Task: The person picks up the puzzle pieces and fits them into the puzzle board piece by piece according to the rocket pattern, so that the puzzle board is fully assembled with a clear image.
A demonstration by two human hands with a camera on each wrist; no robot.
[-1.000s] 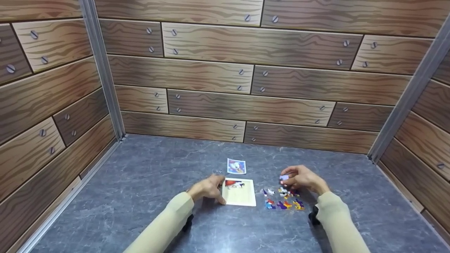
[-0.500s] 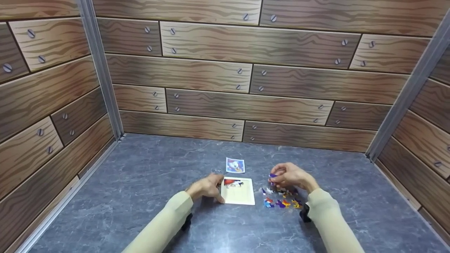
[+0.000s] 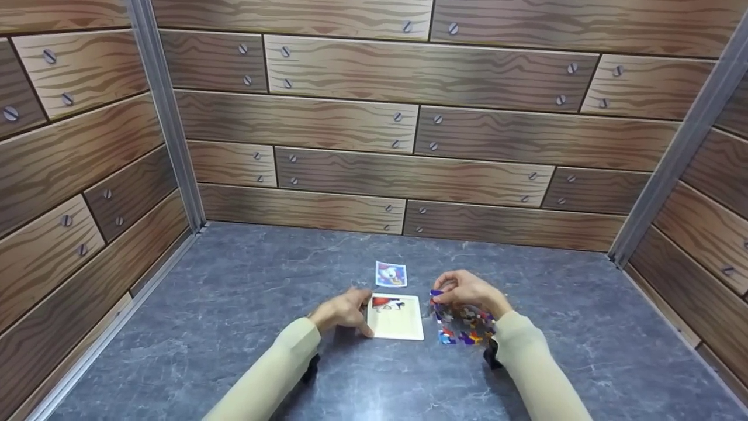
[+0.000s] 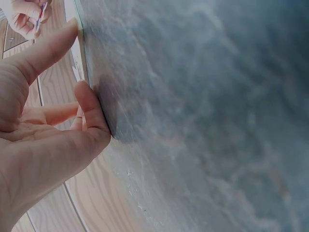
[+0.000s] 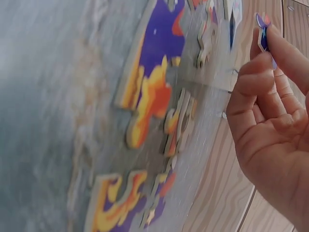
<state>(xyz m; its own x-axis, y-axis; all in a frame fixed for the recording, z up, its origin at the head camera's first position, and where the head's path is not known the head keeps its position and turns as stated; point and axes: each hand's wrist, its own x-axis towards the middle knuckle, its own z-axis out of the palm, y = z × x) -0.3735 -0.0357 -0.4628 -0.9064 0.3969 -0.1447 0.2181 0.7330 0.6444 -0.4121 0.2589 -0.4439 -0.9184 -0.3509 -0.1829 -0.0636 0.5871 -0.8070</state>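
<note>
My left hand (image 3: pixel 349 311) holds the left side of a shallow cream puzzle tray (image 3: pixel 397 324), thumb at the near corner and fingers at the far one. In the left wrist view its thumb touches the tray edge and a bent finger rests on the table. A few red, white and dark pieces fill the tray's upper left. Between thumb and fingertips my right hand (image 3: pixel 472 292) pinches a purple puzzle piece (image 5: pixel 262 37), raised off the table just right of the tray. Below that hand lie several loose puzzle pieces (image 3: pixel 447 337), partly hidden by it.
A small printed picture card (image 3: pixel 390 274) lies behind the tray. The grey marbled table (image 3: pixel 274 263) is bounded by wood-plank-patterned walls (image 3: pixel 304 204) at the back and sides. Loose purple, yellow and orange pieces (image 5: pixel 157 92) lie flat close to the right wrist.
My right hand has moved left with the pinched piece, from above the loose pieces toward the tray's right edge. The piece has turned to show its purple face. My left hand stays at the tray.
</note>
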